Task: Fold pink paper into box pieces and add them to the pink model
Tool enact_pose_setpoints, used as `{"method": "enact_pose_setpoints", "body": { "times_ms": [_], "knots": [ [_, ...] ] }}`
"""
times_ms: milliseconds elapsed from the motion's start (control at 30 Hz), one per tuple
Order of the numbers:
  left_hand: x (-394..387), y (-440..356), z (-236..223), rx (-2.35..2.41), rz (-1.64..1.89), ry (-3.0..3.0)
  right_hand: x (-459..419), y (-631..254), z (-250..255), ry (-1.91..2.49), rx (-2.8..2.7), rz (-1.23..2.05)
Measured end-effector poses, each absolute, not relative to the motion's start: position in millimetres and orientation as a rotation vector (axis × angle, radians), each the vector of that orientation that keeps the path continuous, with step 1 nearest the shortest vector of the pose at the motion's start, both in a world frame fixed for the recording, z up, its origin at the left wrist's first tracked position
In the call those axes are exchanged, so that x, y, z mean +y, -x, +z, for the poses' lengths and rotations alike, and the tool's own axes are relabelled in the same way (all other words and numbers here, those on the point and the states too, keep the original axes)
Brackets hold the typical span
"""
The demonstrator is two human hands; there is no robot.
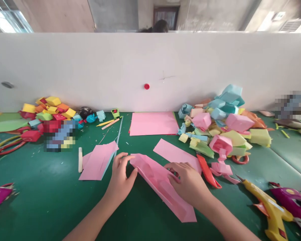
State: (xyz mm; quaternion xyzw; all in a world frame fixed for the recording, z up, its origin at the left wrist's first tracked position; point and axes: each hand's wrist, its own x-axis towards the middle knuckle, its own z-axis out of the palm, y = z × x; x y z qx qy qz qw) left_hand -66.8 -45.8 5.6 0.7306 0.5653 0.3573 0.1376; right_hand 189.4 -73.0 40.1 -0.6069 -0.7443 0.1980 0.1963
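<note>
Fingers on my left hand (122, 180) were curled, with thumb and forefinger a little apart and their tips right at the near-left end of the folded pink sheet (150, 170); couldn't honestly say if they were gripping it. On my right hand (190, 182) they were bent in close, pinching the sheet's upper edge around the middle. The thing itself ran slantwise between my hands, low over the green table (65, 207), its far end down toward the lower right, with a crease along its length. Just behind my right hand was a flat pink strip (175, 152), and the red cutter (207, 170) was right beside that. Off to my left were some loose pink pieces (96, 164) next to a white stick (80, 160). Oh, and the yellow glue gun (268, 204) lay further right, pointing up and left.
</note>
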Motion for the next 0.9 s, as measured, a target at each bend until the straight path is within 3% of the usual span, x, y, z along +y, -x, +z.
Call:
{"method": "enact_pose_setpoints", "body": {
  "times_ms": [300,533,900],
  "knots": [
    [-14,48,14,1.342,0.979,-1.850,-75,-198,49,1.811,-2.146,0.902],
    [10,24,27,1.066,0.845,-1.797,-61,-202,42,1.841,-1.900,0.975],
    [14,5,33,0.938,1.285,-1.243,-69,-208,33,1.755,-1.720,0.847]
  ]
}}
